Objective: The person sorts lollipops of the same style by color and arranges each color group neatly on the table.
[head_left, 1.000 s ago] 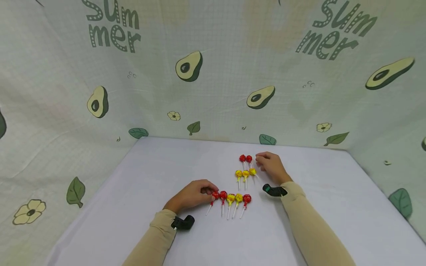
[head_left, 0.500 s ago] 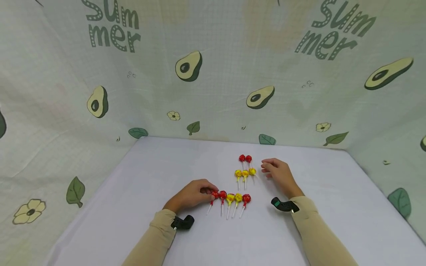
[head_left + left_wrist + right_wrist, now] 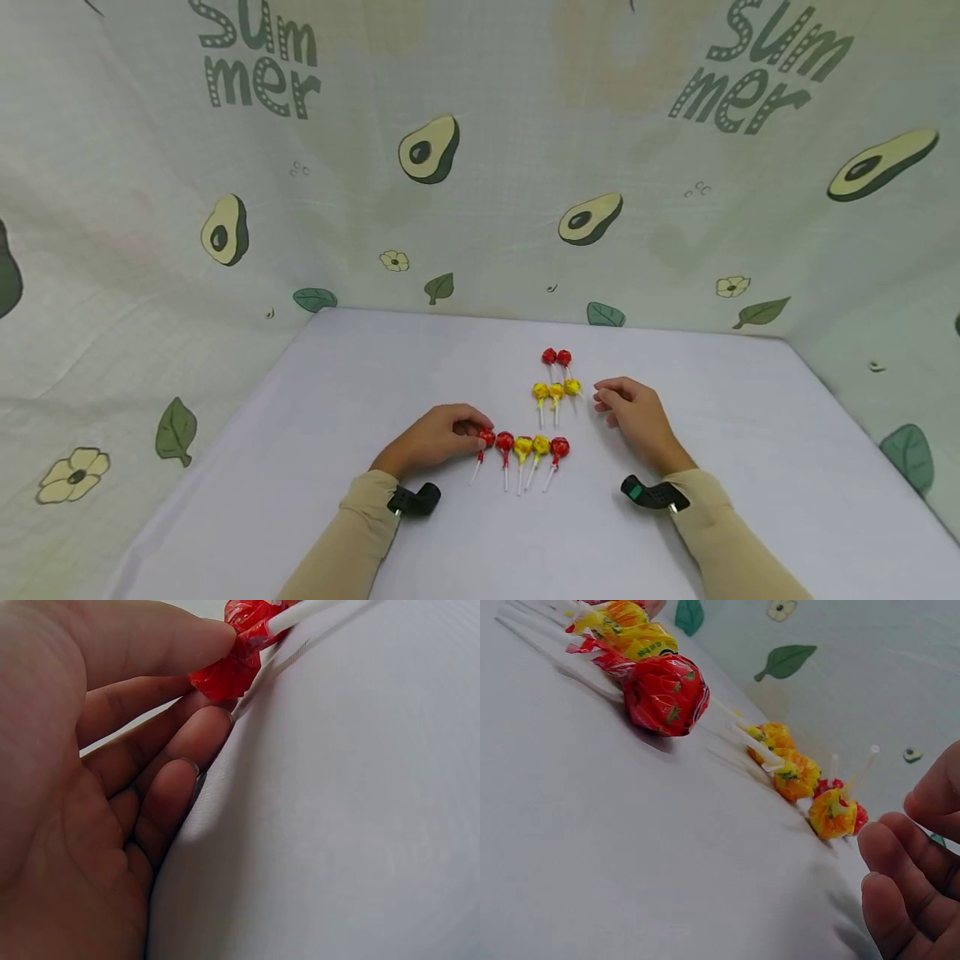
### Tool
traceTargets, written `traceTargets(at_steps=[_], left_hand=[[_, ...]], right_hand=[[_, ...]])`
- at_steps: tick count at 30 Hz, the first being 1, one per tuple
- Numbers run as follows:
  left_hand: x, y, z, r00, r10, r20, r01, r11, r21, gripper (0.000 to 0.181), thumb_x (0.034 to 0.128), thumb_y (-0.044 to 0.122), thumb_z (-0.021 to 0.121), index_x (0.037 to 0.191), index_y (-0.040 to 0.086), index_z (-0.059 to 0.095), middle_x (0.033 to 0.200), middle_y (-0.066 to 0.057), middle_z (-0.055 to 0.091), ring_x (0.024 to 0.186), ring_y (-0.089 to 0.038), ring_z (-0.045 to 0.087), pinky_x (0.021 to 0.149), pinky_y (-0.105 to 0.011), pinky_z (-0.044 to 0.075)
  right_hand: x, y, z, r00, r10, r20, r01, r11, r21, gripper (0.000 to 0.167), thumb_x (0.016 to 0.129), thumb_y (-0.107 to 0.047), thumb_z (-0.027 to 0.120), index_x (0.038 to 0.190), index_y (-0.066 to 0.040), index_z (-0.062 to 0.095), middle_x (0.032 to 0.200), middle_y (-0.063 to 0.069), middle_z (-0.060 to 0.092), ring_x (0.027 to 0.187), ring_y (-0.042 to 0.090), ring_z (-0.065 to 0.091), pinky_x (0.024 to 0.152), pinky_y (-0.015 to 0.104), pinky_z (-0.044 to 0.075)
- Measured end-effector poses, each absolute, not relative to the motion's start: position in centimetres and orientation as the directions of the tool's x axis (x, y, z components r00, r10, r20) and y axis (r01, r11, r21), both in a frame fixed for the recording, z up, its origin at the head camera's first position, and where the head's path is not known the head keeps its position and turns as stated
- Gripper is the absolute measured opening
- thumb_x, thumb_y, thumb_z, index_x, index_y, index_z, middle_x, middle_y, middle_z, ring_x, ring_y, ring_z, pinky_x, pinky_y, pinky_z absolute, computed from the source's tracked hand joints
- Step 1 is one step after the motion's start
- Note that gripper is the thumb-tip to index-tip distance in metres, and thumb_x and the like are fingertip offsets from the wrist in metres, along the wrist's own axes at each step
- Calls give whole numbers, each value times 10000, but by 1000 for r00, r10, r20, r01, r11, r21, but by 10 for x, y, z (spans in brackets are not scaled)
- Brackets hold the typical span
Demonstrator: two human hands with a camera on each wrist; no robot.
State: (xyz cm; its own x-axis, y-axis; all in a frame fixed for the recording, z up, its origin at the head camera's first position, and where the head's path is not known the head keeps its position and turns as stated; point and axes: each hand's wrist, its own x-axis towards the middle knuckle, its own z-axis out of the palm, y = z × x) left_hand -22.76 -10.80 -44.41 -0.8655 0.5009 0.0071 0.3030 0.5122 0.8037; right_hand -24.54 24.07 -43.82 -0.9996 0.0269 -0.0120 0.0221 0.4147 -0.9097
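From my end, the head feed looks evenly lit and slightly dim, with a soft shadow along the inner side of the right sleeve point(image 3: 727, 533). The lens stretches the avocado print point(image 3: 882, 165) well beyond the right hand point(image 3: 636, 417). On my left-wrist feed, the left hand point(image 3: 97, 765) shades the white tabletop point(image 3: 360, 810) beside its fingers. My right-wrist feed is duller, with small glints on the red lollipop point(image 3: 667, 694) and the yellow lollipop point(image 3: 832, 814) near the fingertips looking softer.

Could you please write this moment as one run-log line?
left hand: pinches red lollipop at front row's left end | right hand: holds nothing, beside rightmost yellow lollipop
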Motion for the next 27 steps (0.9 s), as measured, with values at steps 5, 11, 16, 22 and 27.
traceTargets(at_steps=[5,11,16,22,27], left_hand=[[-229,-107,-443,-864,504,0,293,503,813,195,920,243,728,1114,256,708,948,81,647,896,-141,593,808,-322,487],[-231,-110,-444,-859,512,-11,281,489,826,201,914,253,736,1113,256,704,951,77,654,899,-141,598,815,-321,488],[-233,-112,-444,-857,516,-1,284,473,834,206,916,243,738,1119,234,700,965,70,653,910,-151,598,821,-318,492],[-233,-111,-443,-861,508,4,279,466,840,198,923,232,730,1119,228,701,981,67,654,921,-151,597,833,-323,492],[-231,-108,-442,-868,497,9,267,450,852,204,923,241,736,1124,233,708,989,70,661,925,-152,602,831,-321,489]], right_hand=[[-235,242,-439,-999,31,-16,27,418,-908,302,1045,-250,533,1226,-32,638,1087,142,671,854,267,600,691,275,525],[-219,235,-442,-999,5,-34,33,435,-900,258,1029,-212,560,1178,-26,660,971,118,677,812,245,594,677,284,524],[-208,224,-442,-999,-35,-9,-9,484,-875,218,1009,-197,594,1132,-41,683,891,87,666,781,234,591,670,291,517],[-198,215,-443,-997,-69,22,-54,513,-857,173,998,-166,616,1100,-50,693,870,59,653,800,212,584,676,281,512],[-194,214,-442,-994,-102,43,-92,549,-831,156,990,-166,631,1098,-78,703,922,24,669,841,187,591,710,285,511]])
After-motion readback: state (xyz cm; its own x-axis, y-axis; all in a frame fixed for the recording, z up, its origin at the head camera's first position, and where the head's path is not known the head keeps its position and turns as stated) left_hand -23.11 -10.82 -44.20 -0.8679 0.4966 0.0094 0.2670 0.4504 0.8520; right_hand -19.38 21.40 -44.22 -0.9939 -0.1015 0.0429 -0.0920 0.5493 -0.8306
